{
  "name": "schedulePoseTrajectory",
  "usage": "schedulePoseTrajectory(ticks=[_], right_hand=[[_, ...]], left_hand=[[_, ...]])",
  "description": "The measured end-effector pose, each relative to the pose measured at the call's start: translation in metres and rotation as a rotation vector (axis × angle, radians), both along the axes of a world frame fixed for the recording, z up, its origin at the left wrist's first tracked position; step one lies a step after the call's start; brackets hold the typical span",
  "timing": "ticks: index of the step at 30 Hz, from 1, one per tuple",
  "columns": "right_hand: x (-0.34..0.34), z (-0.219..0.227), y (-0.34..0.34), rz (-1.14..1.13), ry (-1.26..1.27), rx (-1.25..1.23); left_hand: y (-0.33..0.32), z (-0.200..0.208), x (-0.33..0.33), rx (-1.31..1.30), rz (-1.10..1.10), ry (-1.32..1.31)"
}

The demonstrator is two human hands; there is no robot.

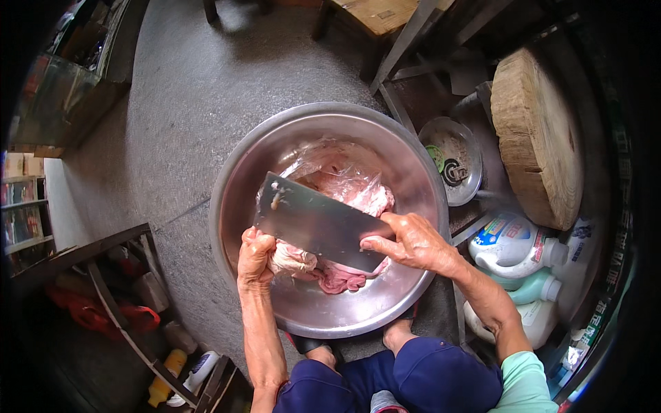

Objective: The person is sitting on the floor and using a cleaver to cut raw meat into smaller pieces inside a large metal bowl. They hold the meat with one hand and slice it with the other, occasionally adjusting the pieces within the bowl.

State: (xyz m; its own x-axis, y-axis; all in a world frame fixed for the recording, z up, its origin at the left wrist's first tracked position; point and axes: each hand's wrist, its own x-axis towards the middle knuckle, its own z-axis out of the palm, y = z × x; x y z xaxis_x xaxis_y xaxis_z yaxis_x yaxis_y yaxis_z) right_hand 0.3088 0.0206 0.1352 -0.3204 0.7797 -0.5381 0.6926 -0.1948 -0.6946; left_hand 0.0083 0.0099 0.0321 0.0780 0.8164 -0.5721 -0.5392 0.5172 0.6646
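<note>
- Gripping the broad, rectangular, dark-grey metal cleaver (317, 220) at its right end, your right hand (418, 241) lays its thumb along the upturned flat of the blade; the fingers are closed on the tool, and the handle is hidden.
- Your left hand (256, 255), its fingers curled tight, holds the pale pink, folded raw meat (292, 261) just beside the blade's lower left edge.
- The meat lies within the wide, round, silver-coloured metal basin (421, 162); a deeper pink lobe shows below the blade, paler portions beyond it.
- Clear, crinkled plastic film (363, 189) surrounds part of the meat on the basin's far side.
- The blade slants over the meat, its left end farther from you; whether they touch cannot be told.
- The basin stands before your knees, clad in navy-blue trousers (441, 375), on a rough grey floor (179, 124).
- To your right: a thick, round wooden slab (537, 141) on edge, a round transparent bowl (469, 194) and a white plastic jug (506, 241).
- To your lower left: a yellow plastic bottle (167, 378).
</note>
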Motion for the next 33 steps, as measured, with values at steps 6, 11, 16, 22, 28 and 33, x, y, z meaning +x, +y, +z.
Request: schedulePoseTrajectory(ticks=[6,11,16,22,28,33], right_hand=[[0.031,-0.012,0.003,-0.05,-0.304,0.196],[0.055,-0.021,0.004,-0.224,-0.165,0.159],[0.023,0.005,-0.001,-0.146,0.038,0.058],[0.029,-0.019,0.0,-0.074,-0.271,0.082],[0.033,-0.019,-0.018,-0.34,0.167,-0.001],[0.012,-0.002,-0.022,-0.085,0.072,-0.043]], left_hand=[[0.001,0.02,0.008,-0.064,-0.02,-0.02],[0.006,0.021,0.004,0.011,-0.12,0.03],[0.006,0.013,0.012,0.021,-0.087,0.147],[0.002,0.006,0.004,-0.007,-0.048,0.058],[-0.013,-0.024,0.003,-0.063,0.182,-0.352],[-0.025,-0.078,-0.014,-0.027,0.127,-0.61]])
